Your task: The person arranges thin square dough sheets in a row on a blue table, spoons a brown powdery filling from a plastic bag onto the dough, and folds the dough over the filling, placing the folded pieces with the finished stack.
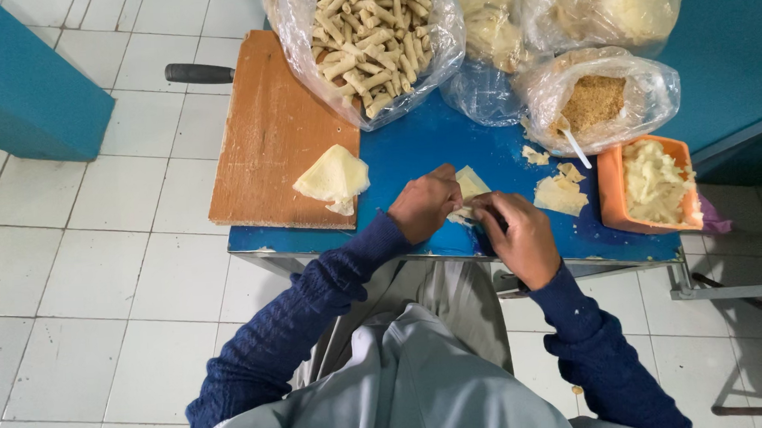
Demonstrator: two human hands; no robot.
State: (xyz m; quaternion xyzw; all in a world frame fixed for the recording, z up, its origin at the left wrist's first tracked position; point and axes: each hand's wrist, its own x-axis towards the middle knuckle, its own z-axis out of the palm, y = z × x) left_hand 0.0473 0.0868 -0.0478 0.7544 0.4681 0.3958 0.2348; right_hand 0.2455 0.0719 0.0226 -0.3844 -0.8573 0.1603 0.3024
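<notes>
While both hands pinch pastry sheet; corner points away | blue table

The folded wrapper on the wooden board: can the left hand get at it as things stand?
Probably yes: the folded wrapper lies uncovered just beside the left hand, with bare blue table between, though that hand holds another wrapper.

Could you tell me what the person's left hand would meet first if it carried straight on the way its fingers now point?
The left hand points right along the blue table, fingers on the pale wrapper. Past that it would probably meet the right hand, which holds the same wrapper.
</notes>
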